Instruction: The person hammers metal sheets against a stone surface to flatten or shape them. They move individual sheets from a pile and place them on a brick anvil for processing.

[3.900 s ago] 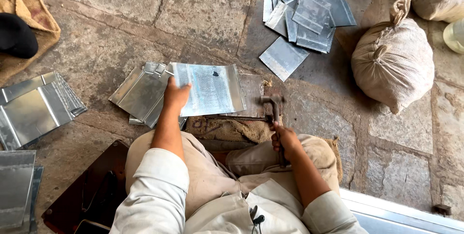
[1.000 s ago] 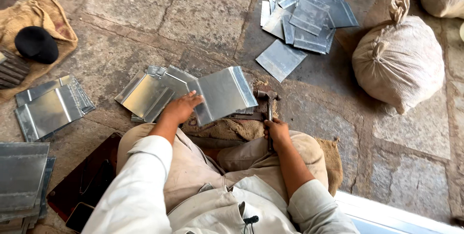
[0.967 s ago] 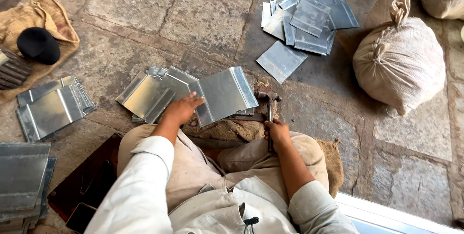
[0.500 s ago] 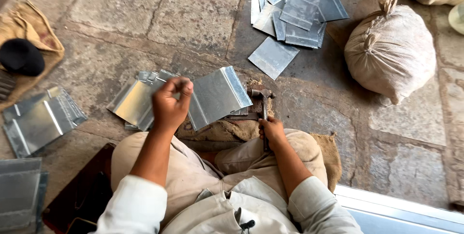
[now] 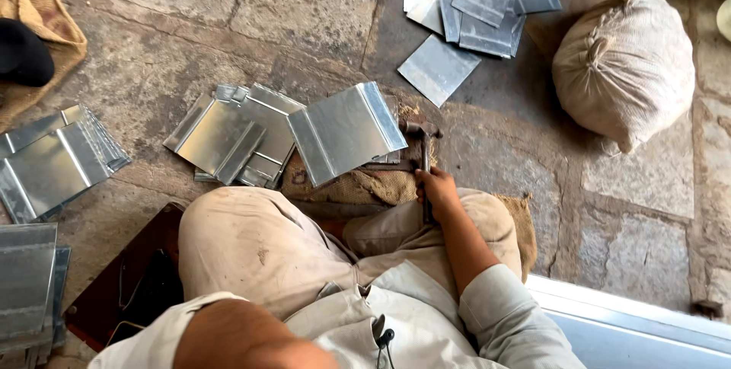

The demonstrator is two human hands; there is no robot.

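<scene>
Right hand (image 5: 436, 190) grips hammer (image 5: 423, 157) — apparently.

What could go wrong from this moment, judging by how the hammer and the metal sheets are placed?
1. The bent metal sheet lies unheld on the burlap pad; a blow might make it shift or spring up.
2. The right hand grips the hammer right beside the sheet's thin edge, so a slip could cut the fingers.
3. The loose pile of sheets lies close to the person's knee; its edges could scrape the leg.
</scene>
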